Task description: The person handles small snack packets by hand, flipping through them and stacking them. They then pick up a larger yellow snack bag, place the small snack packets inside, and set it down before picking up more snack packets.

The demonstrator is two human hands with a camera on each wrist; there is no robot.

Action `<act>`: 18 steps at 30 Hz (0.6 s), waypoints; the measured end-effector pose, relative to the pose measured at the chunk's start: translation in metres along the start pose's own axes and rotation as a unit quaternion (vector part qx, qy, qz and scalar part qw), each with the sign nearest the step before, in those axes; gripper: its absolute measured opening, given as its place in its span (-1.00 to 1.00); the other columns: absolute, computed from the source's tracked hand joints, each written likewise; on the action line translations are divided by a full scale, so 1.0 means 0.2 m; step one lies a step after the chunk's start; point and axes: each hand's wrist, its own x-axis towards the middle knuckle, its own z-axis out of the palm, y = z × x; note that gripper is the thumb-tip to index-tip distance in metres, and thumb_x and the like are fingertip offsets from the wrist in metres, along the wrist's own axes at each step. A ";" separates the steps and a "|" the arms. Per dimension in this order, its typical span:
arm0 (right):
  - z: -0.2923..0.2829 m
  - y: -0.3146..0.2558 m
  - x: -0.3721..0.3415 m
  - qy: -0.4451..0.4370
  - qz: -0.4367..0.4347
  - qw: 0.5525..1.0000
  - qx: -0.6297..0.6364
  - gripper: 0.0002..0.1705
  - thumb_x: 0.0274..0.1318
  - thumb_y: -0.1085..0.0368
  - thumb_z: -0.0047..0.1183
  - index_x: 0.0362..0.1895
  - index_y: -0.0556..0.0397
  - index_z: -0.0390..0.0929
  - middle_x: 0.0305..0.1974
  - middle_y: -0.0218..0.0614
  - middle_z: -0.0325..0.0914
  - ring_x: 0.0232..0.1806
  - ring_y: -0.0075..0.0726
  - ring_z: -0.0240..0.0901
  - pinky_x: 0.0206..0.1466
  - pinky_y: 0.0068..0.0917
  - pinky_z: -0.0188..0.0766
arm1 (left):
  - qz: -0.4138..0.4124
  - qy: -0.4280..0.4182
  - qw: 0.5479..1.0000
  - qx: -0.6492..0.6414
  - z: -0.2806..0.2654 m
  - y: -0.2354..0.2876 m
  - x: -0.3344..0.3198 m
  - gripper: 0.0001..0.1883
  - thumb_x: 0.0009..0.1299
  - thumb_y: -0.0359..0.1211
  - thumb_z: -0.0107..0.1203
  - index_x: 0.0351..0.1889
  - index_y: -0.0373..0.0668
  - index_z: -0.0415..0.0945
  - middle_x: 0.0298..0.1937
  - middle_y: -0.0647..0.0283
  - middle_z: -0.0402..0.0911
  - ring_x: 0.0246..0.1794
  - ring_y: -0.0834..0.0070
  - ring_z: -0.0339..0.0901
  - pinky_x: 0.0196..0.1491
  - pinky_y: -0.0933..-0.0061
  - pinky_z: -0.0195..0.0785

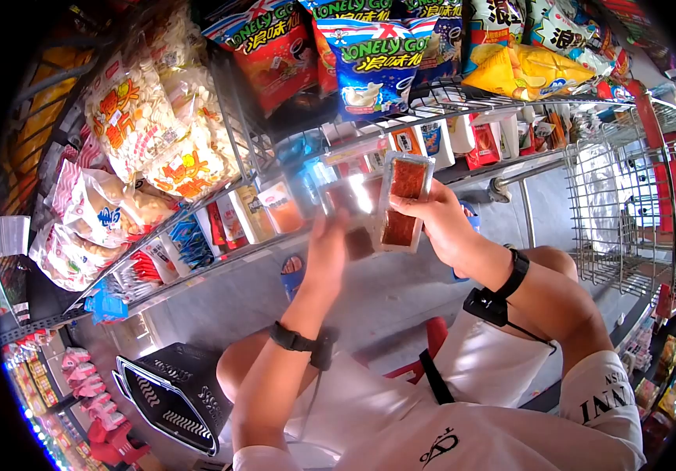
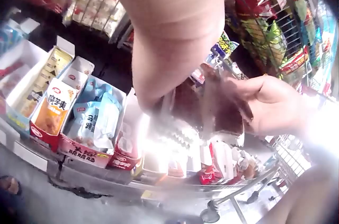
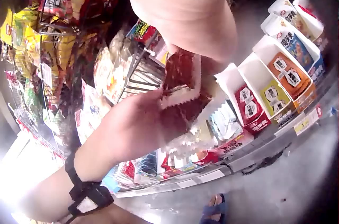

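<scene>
In the head view my right hand [image 1: 444,224] pinches a clear packet [image 1: 407,180] with two red-brown sections, its thumb lying across the front. Just left of it, my left hand [image 1: 326,255] is motion-blurred and holds a second clear packet [image 1: 339,198] with dark brown contents. The left wrist view shows the right hand [image 2: 273,102] gripping the dark packet [image 2: 225,110]. From the right wrist view, the left hand [image 3: 132,126] has its fingers against red-brown packaging [image 3: 183,110] with a serrated clear edge; the fingertips are partly hidden.
Snack bags [image 1: 373,71] fill the wire shelf above. Below it stands a row of opened boxes [image 1: 279,206] of small packets. A black basket [image 1: 173,392] sits on the floor at lower left, and a wire cart [image 1: 616,204] is at the right.
</scene>
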 end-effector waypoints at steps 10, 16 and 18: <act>0.00 0.08 0.02 -0.006 -0.016 0.999 -0.037 -0.70 0.15 0.41 0.26 -0.02 0.09 0.58 -0.14 -0.38 0.65 -0.08 -0.50 0.57 0.05 -0.44 0.47 | -0.084 -0.018 0.996 -0.033 0.05 0.03 -0.06 -0.59 0.54 -0.23 0.06 0.28 -0.17 0.39 0.12 0.34 0.54 0.07 0.55 0.50 0.12 0.45 0.38; 0.02 0.08 0.01 0.005 -0.015 0.996 -0.089 -0.70 0.15 0.42 0.26 -0.02 0.12 0.56 -0.15 -0.38 0.65 -0.11 -0.52 0.57 0.01 -0.48 0.49 | -0.026 -0.072 0.997 -0.028 0.06 -0.01 -0.06 -0.55 0.56 -0.17 0.06 0.30 -0.19 0.37 0.13 0.37 0.53 0.08 0.62 0.46 0.11 0.53 0.35; 0.02 0.08 0.01 0.013 -0.042 0.994 -0.098 -0.68 0.15 0.42 0.26 -0.01 0.11 0.52 -0.14 -0.38 0.63 -0.10 -0.52 0.57 0.01 -0.47 0.50 | -0.009 -0.085 0.996 -0.022 0.05 -0.01 -0.05 -0.55 0.56 -0.16 0.05 0.30 -0.19 0.37 0.12 0.38 0.53 0.07 0.63 0.46 0.10 0.55 0.35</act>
